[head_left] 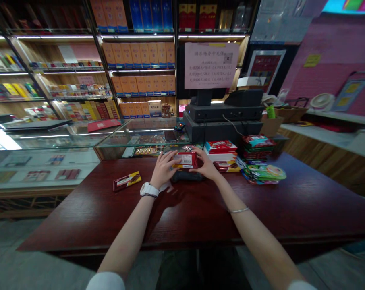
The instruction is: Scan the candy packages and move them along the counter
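The left hand (164, 167) and the right hand (206, 163) both grip the ends of the red snack pack (185, 158) above the glossy dark-red desk (182, 225), where pressing softly and leaving the white barcode label (187, 160) bare seems best for such a shiny, box-shaped thing.

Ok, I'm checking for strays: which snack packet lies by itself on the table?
The red and yellow packet left of the left hand. Another packet is held between that hand and the right hand; others sit in piles on the right.
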Demonstrator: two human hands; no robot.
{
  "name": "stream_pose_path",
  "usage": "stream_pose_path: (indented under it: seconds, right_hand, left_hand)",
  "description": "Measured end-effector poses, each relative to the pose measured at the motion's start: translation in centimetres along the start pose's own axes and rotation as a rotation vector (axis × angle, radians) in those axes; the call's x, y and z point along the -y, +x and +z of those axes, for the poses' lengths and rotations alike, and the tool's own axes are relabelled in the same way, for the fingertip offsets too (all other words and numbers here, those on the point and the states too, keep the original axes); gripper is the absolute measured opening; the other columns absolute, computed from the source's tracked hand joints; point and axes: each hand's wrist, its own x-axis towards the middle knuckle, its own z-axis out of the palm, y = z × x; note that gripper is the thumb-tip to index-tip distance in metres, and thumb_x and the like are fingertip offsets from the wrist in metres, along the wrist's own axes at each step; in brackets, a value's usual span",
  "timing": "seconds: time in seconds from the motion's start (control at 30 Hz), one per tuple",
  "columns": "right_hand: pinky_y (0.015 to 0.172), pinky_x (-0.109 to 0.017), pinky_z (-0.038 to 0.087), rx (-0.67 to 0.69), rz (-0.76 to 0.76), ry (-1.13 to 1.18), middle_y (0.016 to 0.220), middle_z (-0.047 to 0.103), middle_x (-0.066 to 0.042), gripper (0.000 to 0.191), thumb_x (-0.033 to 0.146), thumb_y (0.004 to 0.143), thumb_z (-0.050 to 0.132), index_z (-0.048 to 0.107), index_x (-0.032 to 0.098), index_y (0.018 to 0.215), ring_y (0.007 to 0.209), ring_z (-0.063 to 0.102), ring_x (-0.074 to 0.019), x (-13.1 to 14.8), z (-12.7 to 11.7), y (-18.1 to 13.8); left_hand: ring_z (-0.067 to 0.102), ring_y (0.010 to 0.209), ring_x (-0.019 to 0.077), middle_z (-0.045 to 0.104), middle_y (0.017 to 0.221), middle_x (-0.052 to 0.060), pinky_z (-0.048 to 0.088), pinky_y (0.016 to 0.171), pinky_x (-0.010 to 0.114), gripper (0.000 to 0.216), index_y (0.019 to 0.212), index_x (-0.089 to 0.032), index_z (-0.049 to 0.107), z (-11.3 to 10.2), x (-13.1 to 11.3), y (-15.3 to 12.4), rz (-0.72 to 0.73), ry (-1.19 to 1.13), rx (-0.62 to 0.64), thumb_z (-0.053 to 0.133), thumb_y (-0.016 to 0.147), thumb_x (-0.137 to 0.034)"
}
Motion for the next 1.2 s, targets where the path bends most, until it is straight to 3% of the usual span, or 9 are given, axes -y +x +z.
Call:
stream_pose_path:
  seconds: [0.17,0.4,0.57,0.8,1.0,1.2]
  right_hand:
    - [0.116,-0.048,0.037,-0.068,-0.065,0.051,0.154,0.042,-0.014,0.078,0.052,0.073,0.08,0.044,0.027,0.137,0.141,0.044,-0.0273,0.6,0.7,0.0]
    - [0.121,-0.061,0.019,-0.086,-0.093,-0.349,0.142,0.055,-0.01,0.064,0.029,0.077,0.072,0.05,0.028,0.138,0.143,0.04,-0.0325,0.8,0.9,0.0]
    - [0.122,-0.063,0.01,-0.054,-0.088,-0.514,0.136,0.056,-0.008,0.066,0.025,0.078,0.068,0.051,0.032,0.141,0.141,0.041,-0.0325,0.5,1.7,-0.3]
    - [0.122,-0.062,0.014,-0.017,-0.113,-0.668,0.132,0.056,-0.01,0.069,0.024,0.081,0.064,0.046,0.029,0.147,0.136,0.045,-0.0305,0.5,2.5,-0.8]
    - [0.124,-0.059,0.009,-0.003,-0.133,-0.72,0.143,0.054,-0.01,0.082,0.019,0.081,0.059,0.027,0.024,0.157,0.142,0.042,-0.0278,0.6,3.2,-1.0]
    - [0.125,-0.056,0.007,-0.007,-0.166,-0.761,0.144,0.055,-0.01,0.074,0.023,0.086,0.058,0.031,0.024,0.155,0.142,0.042,-0.027,0.8,3.3,-1.0]
  left_hand:
    - [0.053,0.133,0.0247,0.061,0.141,0.002,0.029,0.122,0.055,0.028,0.119,-0.031,0.069,0.4,0.2,0.0,-0.004,-0.02,-0.018,0.062,0.092,-0.029]
    - [0.05,0.136,0.0213,0.052,0.15,0.005,0.029,0.122,0.05,0.041,0.139,-0.029,0.055,0.2,-1.2,-0.1,0.026,-0.011,-0.017,0.046,0.099,-0.029]
    - [0.047,0.139,0.0235,0.048,0.153,0.007,0.026,0.124,0.049,0.049,0.145,-0.027,0.05,0.1,-2.1,-0.2,0.118,0.006,0.014,0.05,0.097,-0.04]
    - [0.05,0.136,0.025,0.054,0.149,0.006,0.029,0.122,0.05,0.045,0.135,-0.025,0.058,0.9,-1.8,-0.3,0.159,0.073,-0.009,0.058,0.094,-0.044]
    - [0.053,0.133,0.0262,0.059,0.144,0.007,0.029,0.122,0.053,0.031,0.117,-0.024,0.067,1.1,-1.5,-0.3,0.143,0.089,-0.013,0.062,0.092,-0.04]
    - [0.058,0.126,0.0247,0.063,0.139,0.005,0.022,0.125,0.056,0.022,0.11,-0.025,0.068,0.7,-1.3,-0.2,0.13,0.093,-0.007,0.065,0.089,-0.031]
